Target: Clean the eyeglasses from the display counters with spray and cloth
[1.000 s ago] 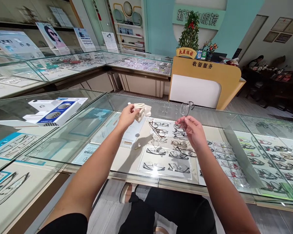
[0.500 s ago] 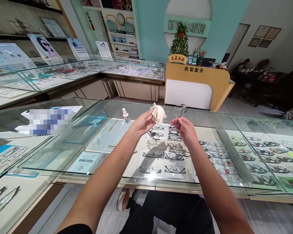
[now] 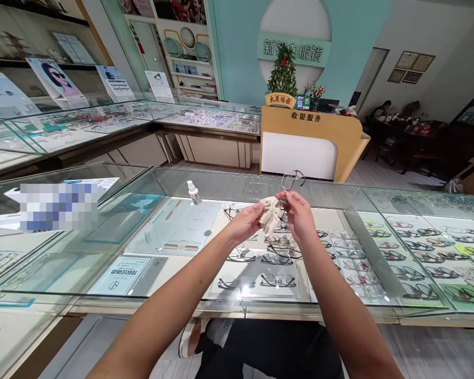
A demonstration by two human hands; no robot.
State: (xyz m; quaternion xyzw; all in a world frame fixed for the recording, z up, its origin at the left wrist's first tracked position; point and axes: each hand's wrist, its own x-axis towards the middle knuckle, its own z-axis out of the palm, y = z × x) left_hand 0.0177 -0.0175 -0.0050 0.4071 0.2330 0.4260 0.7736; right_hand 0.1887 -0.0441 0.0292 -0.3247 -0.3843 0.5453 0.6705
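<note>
Over the glass display case, my left hand [image 3: 247, 222] is closed on a crumpled cream cloth [image 3: 272, 215]. Pinched in my right hand [image 3: 298, 210] is a pair of eyeglasses [image 3: 292, 180] with thin dark frames, one part standing up above the fingers. The cloth meets the eyeglasses close to my right fingertips and hides their lower part. A small white bottle [image 3: 194, 192] stands on the glass to the left of my hands.
Below the glass top of the case [image 3: 221, 300] lie rows of eyeglasses [image 3: 278, 280] and printed cards [image 3: 120, 276]. A partly blurred leaflet [image 3: 55, 205] lies at left. Across the aisle stands a yellow counter [image 3: 349, 139]; another display case [image 3: 205, 121] is beside it.
My left hand has brought the cloth rightward and down against the eyeglasses in my right hand. The view has shifted slightly.
</note>
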